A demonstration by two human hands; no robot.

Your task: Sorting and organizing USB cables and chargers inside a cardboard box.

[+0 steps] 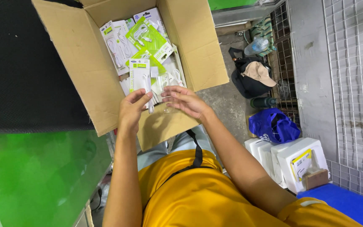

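Yellow cloth of the person's shirt (pixel 198 189) fills the near view, both bare forearms reaching forward from it. Just past the box's near flap, the left hand (pixel 132 108) has its grip pinched on the lower end of a white cable packet (pixel 140 77), thumb and fingertips pressed together on the card, which stands upright above the hand. The right hand (pixel 185 101) hovers just beside it, fingers loosely spread around a clear plastic sleeve (pixel 167 105); whether it truly grips this I cannot tell. Both hands sit over the near edge of the open cardboard box (pixel 85 71), its four flaps splayed outward. Inside lie more white and green cable packets (pixel 145 35), heaped toward the far wall. Rightward, bare concrete floor (pixel 227 105) leaves room before a black bag (pixel 248 82).
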